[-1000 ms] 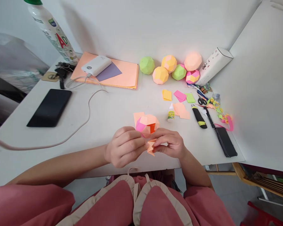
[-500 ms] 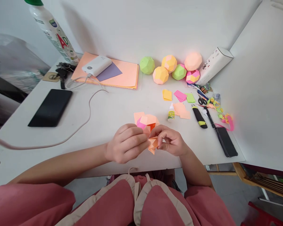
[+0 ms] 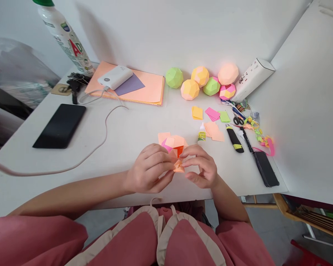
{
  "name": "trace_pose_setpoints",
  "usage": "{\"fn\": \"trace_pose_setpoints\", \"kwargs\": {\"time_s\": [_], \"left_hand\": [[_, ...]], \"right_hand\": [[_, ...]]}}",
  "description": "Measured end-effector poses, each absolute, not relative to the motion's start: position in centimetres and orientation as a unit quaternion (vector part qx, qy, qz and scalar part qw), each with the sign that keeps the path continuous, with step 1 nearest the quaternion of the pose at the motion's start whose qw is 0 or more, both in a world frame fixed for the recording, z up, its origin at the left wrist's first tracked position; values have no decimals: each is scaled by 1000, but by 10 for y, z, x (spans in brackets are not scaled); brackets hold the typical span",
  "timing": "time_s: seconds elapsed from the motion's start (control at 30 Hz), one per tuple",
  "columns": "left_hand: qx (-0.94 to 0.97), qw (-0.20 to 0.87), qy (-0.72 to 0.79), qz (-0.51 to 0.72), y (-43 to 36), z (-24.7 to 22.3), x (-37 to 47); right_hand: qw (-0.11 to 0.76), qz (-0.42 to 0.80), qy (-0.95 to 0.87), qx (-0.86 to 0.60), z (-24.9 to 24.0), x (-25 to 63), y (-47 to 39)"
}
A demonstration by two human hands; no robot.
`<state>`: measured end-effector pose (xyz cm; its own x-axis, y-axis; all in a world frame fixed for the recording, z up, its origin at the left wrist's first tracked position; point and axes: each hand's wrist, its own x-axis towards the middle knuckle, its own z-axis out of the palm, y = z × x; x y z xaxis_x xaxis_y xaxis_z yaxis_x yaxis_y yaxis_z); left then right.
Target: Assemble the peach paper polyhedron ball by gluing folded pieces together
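A small folded piece of peach-orange paper (image 3: 179,169) is pinched in my left hand (image 3: 152,168), near the front of the desk. My right hand (image 3: 201,168) is beside it, its fingers apart and its fingertips at the paper's right side; whether they touch it is hard to tell. Just beyond both hands lies a partly built paper ball (image 3: 177,141) in peach and pink, with an orange-red inside showing. My hands hide its lower part. A small glue bottle (image 3: 201,133) with a yellow label stands to the right, by peach paper squares (image 3: 215,132).
Several faceted paper balls (image 3: 190,89) line the wall. Yellow (image 3: 197,113), pink (image 3: 212,114) and green (image 3: 224,116) squares lie before them. A box cutter (image 3: 234,139), scissors (image 3: 238,120) and a black phone (image 3: 265,168) are right; a tablet (image 3: 59,126) and cable (image 3: 106,131) left.
My right hand has opened from its pinch on the folded paper, and its fingers have spread. The paper, still in my left hand, has turned and shows a different side.
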<state>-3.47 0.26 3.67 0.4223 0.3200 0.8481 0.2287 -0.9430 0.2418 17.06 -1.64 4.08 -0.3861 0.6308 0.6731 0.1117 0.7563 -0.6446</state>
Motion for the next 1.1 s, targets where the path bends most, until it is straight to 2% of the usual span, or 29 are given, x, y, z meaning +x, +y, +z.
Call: {"fn": "trace_pose_setpoints", "kwargs": {"time_s": [0.1, 0.17, 0.47, 0.7, 0.77, 0.87, 1.0, 1.1], "left_hand": [[835, 105, 158, 516, 0, 40, -33], [833, 143, 148, 514, -1, 41, -32], [812, 288, 186, 473, -4, 45, -32], [771, 404, 246, 427, -3, 45, -31], [774, 403, 235, 428, -2, 44, -31], [804, 348, 211, 433, 2, 42, -33], [850, 277, 217, 392, 19, 27, -38], [857, 309, 244, 333, 35, 4, -39]], "right_hand": [[503, 189, -810, -237, 39, 168, -16], [510, 186, -803, -245, 38, 166, -17], [517, 386, -716, -266, 38, 166, -19], [468, 456, -652, -386, 40, 166, -19], [448, 480, -633, -410, 41, 165, -20], [426, 535, -599, -415, 43, 165, -21], [448, 534, -562, -445, 46, 172, -17], [462, 519, -519, -497, 45, 180, -12]]}}
